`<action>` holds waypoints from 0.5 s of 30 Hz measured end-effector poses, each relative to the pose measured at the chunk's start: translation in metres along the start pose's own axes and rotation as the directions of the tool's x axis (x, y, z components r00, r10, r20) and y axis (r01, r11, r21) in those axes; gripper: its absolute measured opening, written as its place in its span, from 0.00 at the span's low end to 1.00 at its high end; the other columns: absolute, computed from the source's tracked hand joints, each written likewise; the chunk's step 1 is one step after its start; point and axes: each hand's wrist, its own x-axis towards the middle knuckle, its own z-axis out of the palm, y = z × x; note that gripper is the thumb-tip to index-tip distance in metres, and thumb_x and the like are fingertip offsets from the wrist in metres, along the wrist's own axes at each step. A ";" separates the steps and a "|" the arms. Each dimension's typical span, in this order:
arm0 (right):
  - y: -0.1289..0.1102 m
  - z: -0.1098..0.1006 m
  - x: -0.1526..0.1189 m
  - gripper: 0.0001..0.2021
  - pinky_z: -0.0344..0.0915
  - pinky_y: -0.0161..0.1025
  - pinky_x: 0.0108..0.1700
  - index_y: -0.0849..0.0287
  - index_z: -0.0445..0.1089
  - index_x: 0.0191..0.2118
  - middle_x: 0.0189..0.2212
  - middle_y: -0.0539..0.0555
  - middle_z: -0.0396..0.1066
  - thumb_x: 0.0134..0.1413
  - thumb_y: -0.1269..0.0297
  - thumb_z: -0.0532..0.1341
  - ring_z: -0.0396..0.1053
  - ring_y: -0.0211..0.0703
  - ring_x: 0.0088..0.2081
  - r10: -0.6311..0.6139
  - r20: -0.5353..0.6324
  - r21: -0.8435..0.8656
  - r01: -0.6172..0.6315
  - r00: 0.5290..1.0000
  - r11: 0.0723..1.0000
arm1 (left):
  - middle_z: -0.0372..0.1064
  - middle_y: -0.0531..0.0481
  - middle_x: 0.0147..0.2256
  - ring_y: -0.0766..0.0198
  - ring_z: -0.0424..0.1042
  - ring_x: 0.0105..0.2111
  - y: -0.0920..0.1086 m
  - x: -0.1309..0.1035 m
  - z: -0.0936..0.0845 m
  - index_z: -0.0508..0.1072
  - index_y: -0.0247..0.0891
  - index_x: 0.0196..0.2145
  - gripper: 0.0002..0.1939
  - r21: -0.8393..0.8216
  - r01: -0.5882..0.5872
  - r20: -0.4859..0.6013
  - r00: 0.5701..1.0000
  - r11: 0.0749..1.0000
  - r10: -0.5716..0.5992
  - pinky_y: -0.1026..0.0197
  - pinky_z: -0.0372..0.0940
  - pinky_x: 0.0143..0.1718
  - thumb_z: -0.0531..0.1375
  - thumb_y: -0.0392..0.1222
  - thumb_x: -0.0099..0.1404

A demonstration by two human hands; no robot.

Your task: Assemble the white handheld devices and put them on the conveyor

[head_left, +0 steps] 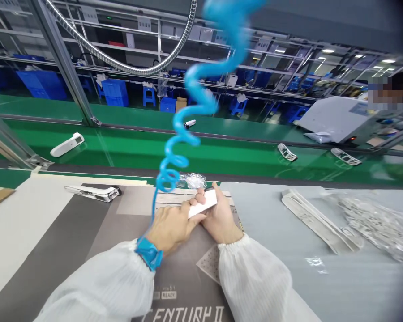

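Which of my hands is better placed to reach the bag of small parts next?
Probably the right hand: it is nearer the bag of small parts, which lies to the right. The left hand is farther and its wrist wears a blue strap. Both hands hold the white device.

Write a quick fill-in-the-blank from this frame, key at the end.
1. The white oblong plastic device is held by the bare left hand and the bare ____ hand.
2. A blue wristband circles the ____ wrist.
3. A long pale plastic shell lies between the hands and a clear plastic ____ of small pale parts.

Missing: right; left; bag.
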 end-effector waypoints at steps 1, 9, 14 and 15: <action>-0.001 0.002 -0.002 0.25 0.69 0.45 0.39 0.54 0.66 0.29 0.21 0.50 0.64 0.59 0.38 0.49 0.68 0.45 0.30 0.017 0.058 -0.007 -0.017 0.998 1.000 | 0.77 0.33 0.36 0.40 0.77 0.37 -0.004 0.001 0.000 0.71 0.34 0.52 0.27 -0.009 0.045 -0.048 0.998 0.999 -0.046 0.45 0.68 0.39 0.48 0.58 0.71; 0.025 0.016 -0.009 0.14 0.66 0.44 0.55 0.57 0.73 0.42 0.42 0.55 0.75 0.58 0.53 0.62 0.70 0.46 0.50 0.029 0.212 0.016 -0.033 0.977 0.999 | 0.69 0.42 0.55 0.53 0.68 0.54 -0.018 -0.001 0.006 0.63 0.41 0.59 0.23 -0.170 -0.193 -0.519 0.851 0.966 0.079 0.51 0.62 0.55 0.53 0.51 0.71; 0.030 0.016 -0.010 0.14 0.68 0.44 0.55 0.59 0.76 0.36 0.37 0.56 0.77 0.58 0.53 0.62 0.71 0.48 0.49 -0.001 0.105 0.046 -0.004 0.994 0.999 | 0.70 0.40 0.54 0.54 0.70 0.53 -0.007 0.001 0.009 0.65 0.39 0.58 0.21 -0.168 -0.234 -0.572 0.815 0.958 0.098 0.54 0.64 0.54 0.50 0.48 0.72; 0.029 0.016 -0.009 0.14 0.69 0.44 0.55 0.59 0.76 0.37 0.37 0.56 0.77 0.58 0.53 0.63 0.72 0.48 0.49 0.002 0.102 0.044 -0.007 0.995 0.999 | 0.70 0.41 0.54 0.53 0.70 0.53 -0.008 0.001 0.008 0.65 0.40 0.58 0.21 -0.179 -0.232 -0.554 0.827 0.956 0.097 0.54 0.64 0.54 0.50 0.48 0.72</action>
